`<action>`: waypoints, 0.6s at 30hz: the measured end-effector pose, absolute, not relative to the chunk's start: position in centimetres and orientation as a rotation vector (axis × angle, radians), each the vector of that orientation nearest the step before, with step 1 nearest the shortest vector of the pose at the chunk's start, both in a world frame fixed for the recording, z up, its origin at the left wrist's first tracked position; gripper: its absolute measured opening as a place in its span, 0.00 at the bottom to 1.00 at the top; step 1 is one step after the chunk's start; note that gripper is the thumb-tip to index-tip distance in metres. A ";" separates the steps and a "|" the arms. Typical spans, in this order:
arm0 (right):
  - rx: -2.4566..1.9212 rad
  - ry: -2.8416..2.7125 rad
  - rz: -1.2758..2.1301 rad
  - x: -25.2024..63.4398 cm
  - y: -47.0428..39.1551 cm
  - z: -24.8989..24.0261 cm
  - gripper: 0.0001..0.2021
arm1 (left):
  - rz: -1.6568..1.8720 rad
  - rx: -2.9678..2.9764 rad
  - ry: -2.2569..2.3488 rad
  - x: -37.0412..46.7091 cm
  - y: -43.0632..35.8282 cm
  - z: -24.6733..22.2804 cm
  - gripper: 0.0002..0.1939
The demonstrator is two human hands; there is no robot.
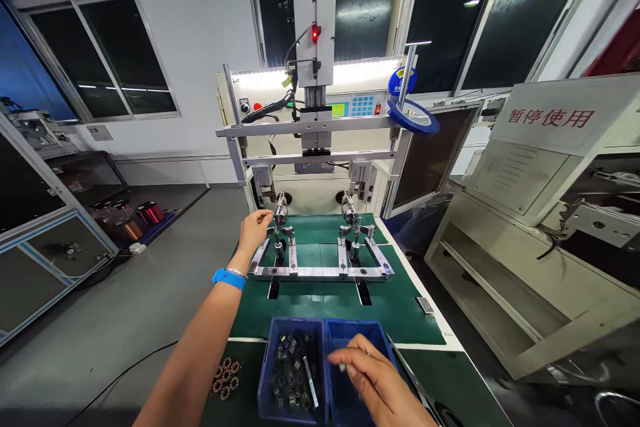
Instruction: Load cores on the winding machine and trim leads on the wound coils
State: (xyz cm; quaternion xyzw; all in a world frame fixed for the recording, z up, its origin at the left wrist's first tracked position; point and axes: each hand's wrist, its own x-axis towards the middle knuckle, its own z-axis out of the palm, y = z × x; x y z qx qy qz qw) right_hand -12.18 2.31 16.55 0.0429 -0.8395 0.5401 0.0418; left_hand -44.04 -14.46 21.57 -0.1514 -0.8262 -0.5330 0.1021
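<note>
My left hand [255, 230], with a blue band at the wrist, reaches out to the left spindle [281, 207] of the machine. Its fingertips are pinched together beside the spindle; whatever they hold is too small to make out. My right hand [373, 373] is over the right blue bin [357, 328], thumb and fingers closed. A small pale piece shows at its fingertips, its kind unclear. Small dark and metallic cylindrical parts [290, 380] fill the left blue bin [265, 373], along with a white-labelled stick [311, 380]. Below the spindles stands a metal fixture frame [317, 272].
Several copper-wound rings [227, 377] lie left of the bins. A right spindle [349, 207] mirrors the left one. A small metal block [425, 305] sits near the table's right edge. Overhead, a crossbar [320, 125] spans the machine, and a blue spool [414, 117] hangs at its right.
</note>
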 end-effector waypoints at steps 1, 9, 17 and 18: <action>0.103 -2.570 1.636 -12.2 2.7 16.5 0.18 | -1.509 -0.460 -2.466 -44.3 -14.2 21.4 0.09; -0.126 -2.446 1.804 -13.4 4.1 15.5 0.22 | -1.228 -0.499 -2.549 -45.6 -13.8 20.8 0.11; -0.329 -2.150 2.160 -14.1 4.1 15.0 0.25 | -1.065 -0.522 -2.654 -46.0 -14.2 18.4 0.10; -0.323 -2.121 2.159 -14.3 4.4 15.1 0.25 | -1.057 -0.526 -2.644 -46.0 -14.4 18.1 0.11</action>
